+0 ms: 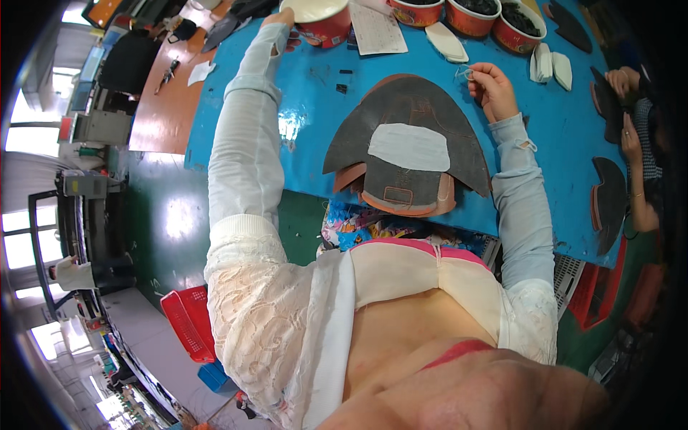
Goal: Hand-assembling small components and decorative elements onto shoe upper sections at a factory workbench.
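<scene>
Blue desk [573, 122] carried everything. Dark fan-shaped leather piece [408, 107] lay flat at desk centre, white patch [410, 146] on top, apparently to keep both within your reach. Your left hand [281, 25] stretched far up-left of the piece, fingers touching the red bowl [324, 21]; grip unclear. Your right hand [491, 86], just right of it, pinched a thin thread loop [464, 72], fingers nearly closed.

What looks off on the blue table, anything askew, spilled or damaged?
Nothing spilled or damaged. The dark cut pieces in mid-table sit in a loose, uneven stack with a white piece on top. Left hand touches a red bowl; right hand pinches a small thin thing, too small to identify.
</scene>
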Demonstrator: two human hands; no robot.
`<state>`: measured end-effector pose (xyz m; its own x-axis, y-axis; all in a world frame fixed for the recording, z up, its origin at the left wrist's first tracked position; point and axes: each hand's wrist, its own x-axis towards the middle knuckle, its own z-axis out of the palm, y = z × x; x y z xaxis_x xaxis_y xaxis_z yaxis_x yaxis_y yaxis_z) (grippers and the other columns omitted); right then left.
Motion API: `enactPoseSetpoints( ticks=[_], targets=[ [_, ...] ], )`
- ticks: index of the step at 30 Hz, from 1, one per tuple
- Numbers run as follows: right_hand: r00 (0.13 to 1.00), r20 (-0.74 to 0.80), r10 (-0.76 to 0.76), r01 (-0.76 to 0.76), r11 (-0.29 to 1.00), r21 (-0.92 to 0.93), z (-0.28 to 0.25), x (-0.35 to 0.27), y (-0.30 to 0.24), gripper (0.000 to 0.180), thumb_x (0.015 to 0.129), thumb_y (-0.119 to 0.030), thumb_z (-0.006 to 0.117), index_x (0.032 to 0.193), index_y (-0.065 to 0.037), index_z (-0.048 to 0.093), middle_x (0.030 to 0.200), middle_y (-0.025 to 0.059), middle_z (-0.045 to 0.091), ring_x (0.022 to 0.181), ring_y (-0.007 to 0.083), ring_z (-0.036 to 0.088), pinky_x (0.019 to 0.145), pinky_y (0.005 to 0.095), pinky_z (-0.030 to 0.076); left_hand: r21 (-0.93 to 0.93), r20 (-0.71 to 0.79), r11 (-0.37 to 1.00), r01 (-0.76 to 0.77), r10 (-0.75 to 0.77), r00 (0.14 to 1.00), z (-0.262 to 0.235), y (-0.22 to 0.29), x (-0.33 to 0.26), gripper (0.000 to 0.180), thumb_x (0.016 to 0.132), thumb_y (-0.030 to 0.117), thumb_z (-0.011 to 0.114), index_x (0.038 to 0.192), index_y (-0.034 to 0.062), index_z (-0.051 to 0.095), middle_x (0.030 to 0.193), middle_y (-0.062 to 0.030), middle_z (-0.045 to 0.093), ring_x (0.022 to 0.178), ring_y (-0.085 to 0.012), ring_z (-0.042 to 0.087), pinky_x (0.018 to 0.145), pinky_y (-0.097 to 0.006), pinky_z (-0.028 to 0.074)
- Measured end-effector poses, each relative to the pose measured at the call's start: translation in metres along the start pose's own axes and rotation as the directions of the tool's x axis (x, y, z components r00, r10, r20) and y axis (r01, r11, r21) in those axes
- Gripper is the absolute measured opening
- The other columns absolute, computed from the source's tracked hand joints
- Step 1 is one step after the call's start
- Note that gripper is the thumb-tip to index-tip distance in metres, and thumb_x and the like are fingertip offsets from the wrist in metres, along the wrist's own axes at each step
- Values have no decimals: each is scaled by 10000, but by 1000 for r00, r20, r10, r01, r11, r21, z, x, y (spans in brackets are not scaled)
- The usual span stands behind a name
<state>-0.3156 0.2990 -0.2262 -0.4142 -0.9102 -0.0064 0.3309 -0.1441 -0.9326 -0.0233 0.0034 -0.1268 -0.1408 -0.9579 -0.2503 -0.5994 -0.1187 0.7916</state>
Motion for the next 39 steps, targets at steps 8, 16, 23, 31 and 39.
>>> enactPoseSetpoints(
  ticks=[8,16,23,31,39],
  targets=[
    [1000,24,7,-5,999,-44,2,1,1,139,894,-108,581,1005,-35,623,840,16,629,708,73,577,620,197,475,257,-184,966,4,45,982,-5,-13,9,814,867,715,294,999,-14,632,897,-152,667,711,-250,673,628,-396,528],
    [1000,8,-11,12,996,-89,-3,-1,2,143,894,-115,584,1010,-41,622,842,9,631,707,67,578,624,197,481,720,-317,484,-497,867,385,-2,22,5,391,894,332,476,1104,24,592,937,-219,616,872,-362,611,770,-427,477],
    [995,94,-29,35,997,-62,13,6,4,135,888,-113,594,1000,-41,619,833,6,629,689,55,572,610,187,479,658,-115,336,-673,929,352,-2,7,93,326,793,265,635,988,12,569,784,-208,593,757,-370,610,677,-434,484],
    [999,43,-34,37,997,-70,3,0,1,133,881,-118,612,994,-49,622,836,3,633,681,54,569,601,183,477,700,97,592,-398,474,875,11,61,-9,335,833,313,604,979,18,666,953,-211,667,901,-367,643,759,-422,502],
    [998,40,-39,42,995,-92,2,1,2,133,879,-117,612,995,-54,630,833,0,635,685,53,568,606,184,479,806,-70,504,-310,601,796,11,48,13,328,853,318,576,957,25,680,956,-216,668,922,-370,641,778,-428,499]
  ],
)
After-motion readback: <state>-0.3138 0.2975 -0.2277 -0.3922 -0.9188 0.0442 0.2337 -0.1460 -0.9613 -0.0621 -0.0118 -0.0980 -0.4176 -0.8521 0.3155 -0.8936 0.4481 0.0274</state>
